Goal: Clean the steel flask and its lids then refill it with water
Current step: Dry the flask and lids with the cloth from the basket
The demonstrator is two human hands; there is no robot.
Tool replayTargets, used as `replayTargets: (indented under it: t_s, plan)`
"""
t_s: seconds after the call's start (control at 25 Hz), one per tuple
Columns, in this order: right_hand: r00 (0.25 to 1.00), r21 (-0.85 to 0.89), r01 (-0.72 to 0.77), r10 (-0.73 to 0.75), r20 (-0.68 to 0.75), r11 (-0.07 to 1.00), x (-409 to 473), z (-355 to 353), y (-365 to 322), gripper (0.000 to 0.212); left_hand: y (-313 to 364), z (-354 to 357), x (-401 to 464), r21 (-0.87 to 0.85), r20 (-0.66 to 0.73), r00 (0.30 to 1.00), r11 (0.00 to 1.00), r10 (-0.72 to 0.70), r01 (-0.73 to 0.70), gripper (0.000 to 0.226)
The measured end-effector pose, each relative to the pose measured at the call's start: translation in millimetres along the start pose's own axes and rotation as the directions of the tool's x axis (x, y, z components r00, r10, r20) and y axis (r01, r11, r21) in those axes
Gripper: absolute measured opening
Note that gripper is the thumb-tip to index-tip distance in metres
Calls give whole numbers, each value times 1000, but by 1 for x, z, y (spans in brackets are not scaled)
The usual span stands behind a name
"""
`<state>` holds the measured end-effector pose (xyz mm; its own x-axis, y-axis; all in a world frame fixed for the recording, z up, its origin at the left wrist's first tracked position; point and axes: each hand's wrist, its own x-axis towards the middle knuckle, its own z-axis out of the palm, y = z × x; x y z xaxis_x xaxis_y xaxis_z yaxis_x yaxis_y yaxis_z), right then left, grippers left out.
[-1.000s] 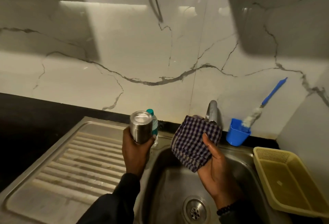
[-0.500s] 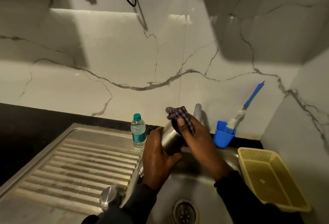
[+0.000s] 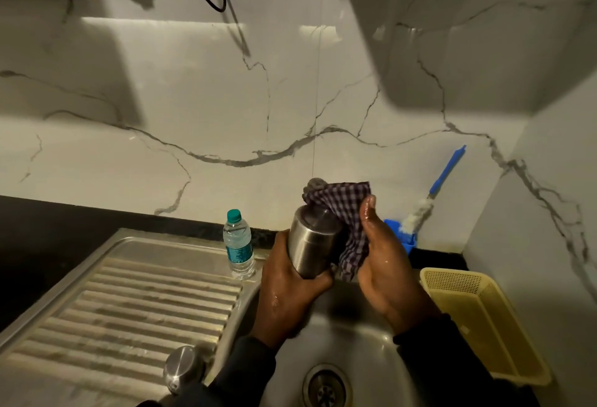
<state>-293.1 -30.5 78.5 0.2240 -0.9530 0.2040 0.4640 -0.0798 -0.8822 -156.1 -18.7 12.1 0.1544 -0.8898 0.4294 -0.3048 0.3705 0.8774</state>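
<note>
the left hand (image 3: 290,290) wraps its fingers round the lower body of the steel flask (image 3: 311,242), a firm grip holding it tilted above the sink (image 3: 361,358). the right hand (image 3: 384,264) grips a checked cloth (image 3: 345,212), fingers curled behind it and thumb up, pressing it against the flask's top. a steel lid (image 3: 182,366) rests on the drainboard (image 3: 113,306).

Your left hand (image 3: 290,290) and right hand (image 3: 384,264) are both bare, with no gloves or rings showing, and both glisten wet across the knuckles and fingers. You wear long dark sleeves, close to black, on both arms, each ending at the wrist; the cuffs are plain, with no markings visible.
</note>
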Motion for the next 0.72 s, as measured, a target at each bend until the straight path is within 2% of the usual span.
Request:
replayTargets:
  t_s: [0.08, 0.12, 0.2, 0.28, 0.32, 0.36, 0.44, 0.52, 0.56, 0.6, 0.64, 0.72]
  plan:
    - [996, 186, 40, -24, -90, 982, -2, 2, -9, 54, 6, -1, 4, -127, 68, 995, 988, -75, 84, 72]
    - [994, 205, 71, -52, -93, 976, -4, 0, -12, 55, 9, -1, 6, -195, 87, 989, 972, -118, 133, 77]
    - [989, 99, 140, -136, -48, 985, -6, 2, -13, 59, 14, 2, 10, -271, 65, 984, 946, -167, 178, 85]
    - [982, -100, 174, -165, 97, 980, -9, 11, -6, 61, 16, 5, 11, -243, 43, 990, 959, -136, 143, 94]
    - [968, -229, 237, -210, 135, 944, -9, 15, -1, 55, 17, 7, 10, -245, 41, 993, 962, -112, 119, 95]
    - [950, -355, 310, -275, 146, 882, -8, 20, 3, 49, 17, 9, 9, -257, 34, 993, 960, -109, 114, 91]
    - [901, -544, 425, -393, 181, 723, -6, 24, 10, 46, 18, 13, 7, -305, 3, 994, 946, -112, 107, 64]
    - [889, -604, 450, -396, 231, 657, -7, 18, 17, 47, 23, 15, 9, -363, -24, 991, 924, -135, 117, 38]
    - [888, -633, 451, -386, 250, 629, -10, 14, 23, 47, 22, 13, 11, -415, -39, 986, 900, -163, 133, 36]
    - [885, -665, 456, -379, 271, 591, -17, 10, 29, 47, 22, 8, 16, -494, -35, 979, 855, -200, 157, 42]
    - [876, -696, 471, -378, 299, 543, -23, 7, 37, 47, 23, 3, 22, -582, -21, 969, 791, -248, 190, 57]
    - [868, -731, 486, -363, 338, 479, -34, 0, 49, 48, 23, -9, 33, -677, 10, 935, 686, -354, 267, 97]
